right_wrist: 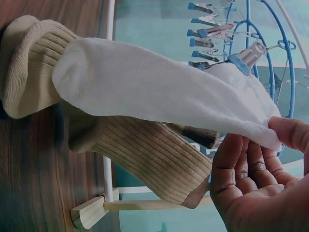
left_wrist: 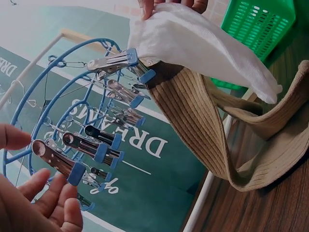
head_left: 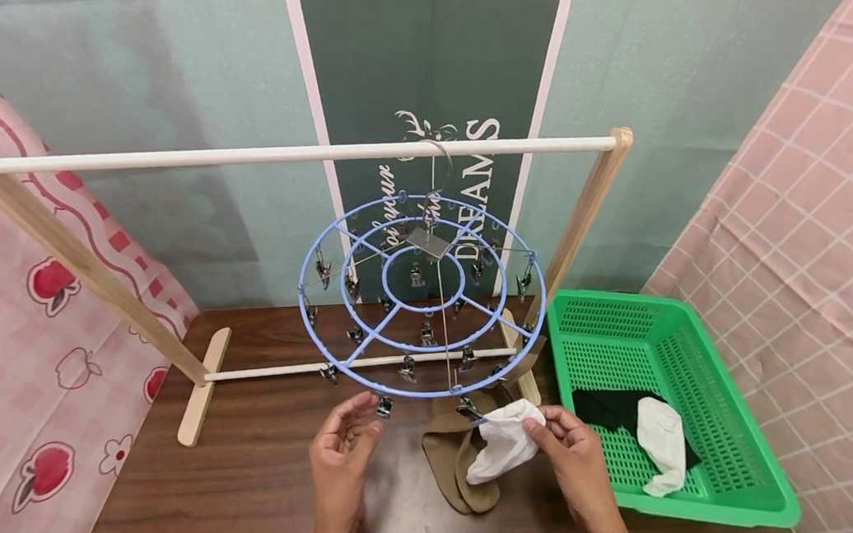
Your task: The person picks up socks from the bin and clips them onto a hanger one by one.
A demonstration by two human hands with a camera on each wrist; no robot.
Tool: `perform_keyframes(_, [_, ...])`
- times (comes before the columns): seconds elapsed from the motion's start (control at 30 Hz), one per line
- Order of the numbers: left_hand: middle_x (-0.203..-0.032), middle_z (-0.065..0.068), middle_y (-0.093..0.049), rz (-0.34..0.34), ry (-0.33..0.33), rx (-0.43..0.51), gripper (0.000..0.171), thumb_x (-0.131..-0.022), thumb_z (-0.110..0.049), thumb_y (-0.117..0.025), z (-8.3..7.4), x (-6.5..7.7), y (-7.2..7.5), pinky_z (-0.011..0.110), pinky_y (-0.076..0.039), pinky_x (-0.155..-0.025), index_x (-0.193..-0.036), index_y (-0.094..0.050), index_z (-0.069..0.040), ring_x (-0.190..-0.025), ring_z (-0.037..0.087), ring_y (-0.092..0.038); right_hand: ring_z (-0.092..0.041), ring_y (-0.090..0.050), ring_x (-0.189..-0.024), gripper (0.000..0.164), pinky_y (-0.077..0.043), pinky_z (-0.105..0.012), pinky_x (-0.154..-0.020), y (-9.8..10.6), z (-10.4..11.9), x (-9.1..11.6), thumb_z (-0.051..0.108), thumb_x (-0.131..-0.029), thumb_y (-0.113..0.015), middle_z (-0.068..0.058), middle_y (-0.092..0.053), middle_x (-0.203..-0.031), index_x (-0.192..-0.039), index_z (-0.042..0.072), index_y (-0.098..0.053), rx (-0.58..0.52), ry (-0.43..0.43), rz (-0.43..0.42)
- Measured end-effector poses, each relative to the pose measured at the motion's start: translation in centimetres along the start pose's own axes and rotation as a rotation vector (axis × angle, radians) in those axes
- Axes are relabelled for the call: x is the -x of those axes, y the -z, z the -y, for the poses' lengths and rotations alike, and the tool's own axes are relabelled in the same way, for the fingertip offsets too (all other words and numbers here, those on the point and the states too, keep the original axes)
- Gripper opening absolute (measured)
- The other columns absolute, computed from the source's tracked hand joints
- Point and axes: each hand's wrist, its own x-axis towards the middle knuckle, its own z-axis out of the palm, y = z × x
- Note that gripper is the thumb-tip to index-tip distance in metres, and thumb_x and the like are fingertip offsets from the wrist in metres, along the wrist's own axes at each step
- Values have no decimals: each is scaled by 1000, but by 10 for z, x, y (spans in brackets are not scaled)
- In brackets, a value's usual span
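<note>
White sock [head_left: 509, 438] hangs by the near edge of the blue round hanger [head_left: 435, 394], a little right of that edge's middle, above the table [head_left: 264, 492]. With my right hand [head_left: 568, 442] I have one corner of its cuff pinched between thumb and fingertips, the foot dangling free. At the cuff's other corner a blue-tipped clip [left_wrist: 116, 60] meets the knit and seems to bite it, though how much cloth it has I cannot tell. My left hand [head_left: 341, 450] is loosely spread, thumb apart from the fingers, about a second clip [left_wrist: 60, 162] farther left along that edge; I cannot tell whether I touch it, but I have no cloth there. I judge the knit light, soft and limp, hard to damage, and apt to creep out of a shallow pinch, so the doubled cuff near its rim is the place to take it. A brown ribbed sock [head_left: 444, 463], thicker looking, overlaps it in view. To the right, inside the green basket [head_left: 711, 511], another white sock [head_left: 661, 440] lies toward the near edge, partly over a black cloth [head_left: 607, 409].
</note>
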Motion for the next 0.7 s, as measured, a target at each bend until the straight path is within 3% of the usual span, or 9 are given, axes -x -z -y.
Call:
perform_keyframes(0.13, [-107, 5, -68, 59, 22, -53, 39, -76, 21, -63, 1, 0, -2, 21, -50, -78, -115, -58, 17, -99, 13, -61, -10, -63, -69, 20, -54, -22, -62, 0, -1, -1, 1, -91, -64, -2, -69, -81, -102, -15, -57, -2, -8, -24])
perform_keyframes(0.27, [-109, -1, -68, 72, 48, -81, 38, -78, 19, -63, 0, 1, -5, 19, -48, -80, -116, -57, 18, -98, 10, -59, -9, -62, -69, 21, -54, -21, -63, 2, -2, -1, -1, -91, -63, -2, -69, -80, -102, -18, -55, -31, 20, -13])
perform_keyframes(0.53, [-102, 10, -70, 61, 117, -100, 32, -79, 16, -65, -2, 0, -6, 22, -49, -74, -111, -62, 14, -81, 13, -61, -9, -62, -69, 23, -53, -22, -63, 5, -3, -2, 0, -92, -62, -1, -69, -80, -104, -18, -55, -35, 23, -5])
perform_keyframes(0.7, [-100, 17, -70, 87, 86, -67, 26, -81, 17, -64, -2, 0, -6, 23, -50, -73, -107, -63, 14, -82, 14, -63, -9, -63, -69, 23, -54, -22, -63, 7, -3, -3, 1, -92, -63, -2, -69, -81, -104, -17, -56, -31, 20, -12])
